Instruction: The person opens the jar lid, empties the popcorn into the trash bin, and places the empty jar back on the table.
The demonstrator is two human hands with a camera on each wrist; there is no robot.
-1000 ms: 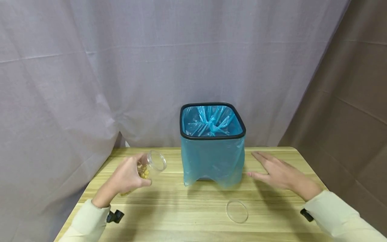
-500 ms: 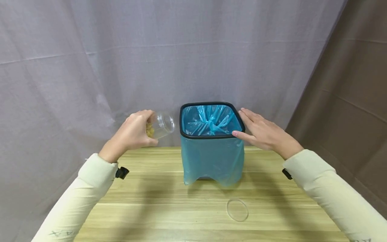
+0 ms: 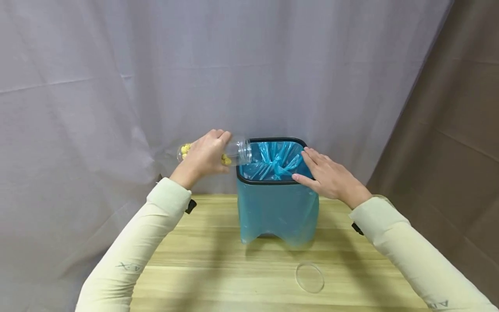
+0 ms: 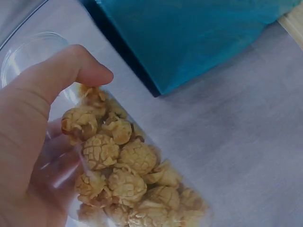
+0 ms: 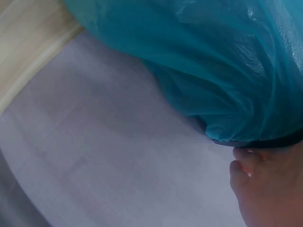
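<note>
My left hand (image 3: pixel 208 154) grips a clear plastic jar (image 3: pixel 238 152) that lies on its side in the air. Its uncapped mouth points right and overlaps the left rim of a trash bin (image 3: pixel 273 182) with a black rim and a blue bag. Round yellow-brown popcorn (image 4: pixel 127 184) fills the lower part of the jar in the left wrist view. At the bin's right rim, my right hand (image 3: pixel 329 177) touches with extended fingers, the thumb near the front corner. The right wrist view shows the fingertips (image 5: pixel 239 172) against the black rim.
A clear ring-shaped lid (image 3: pixel 309 277) lies on the wooden table (image 3: pixel 218 277) in front of the bin. A grey curtain (image 3: pixel 195 65) hangs close behind the table, and a brown one (image 3: pixel 448 173) covers the right side.
My left hand has raised the jar from low over the table and carried it right to the bin, tilting it level. My right hand has come up to the bin's right rim.
</note>
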